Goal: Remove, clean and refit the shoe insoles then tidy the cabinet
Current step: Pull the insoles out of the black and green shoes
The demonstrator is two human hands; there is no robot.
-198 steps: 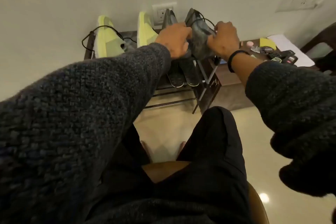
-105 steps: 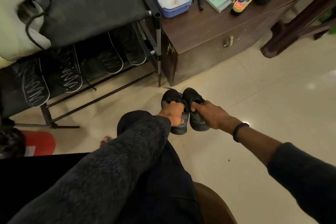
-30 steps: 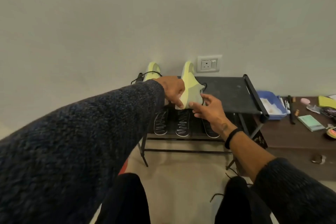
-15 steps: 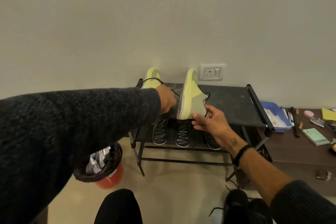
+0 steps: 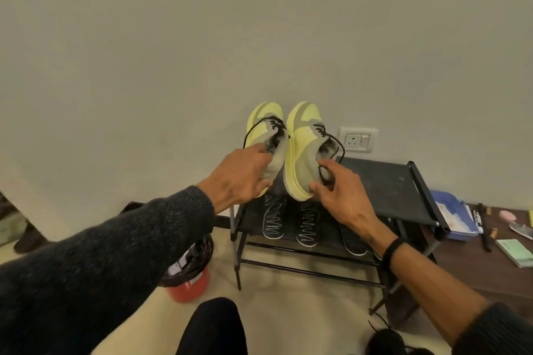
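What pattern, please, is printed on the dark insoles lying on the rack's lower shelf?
White zigzag lines on the dark insoles, head view.

two yellow-green shoes [image 5: 302, 135] held toes-up, side by side, above rack [image 5: 386, 181].

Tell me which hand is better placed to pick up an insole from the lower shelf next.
Right. The right hand holds the right yellow shoe directly above the insoles; the left hand, holding the left yellow shoe, sits further left.
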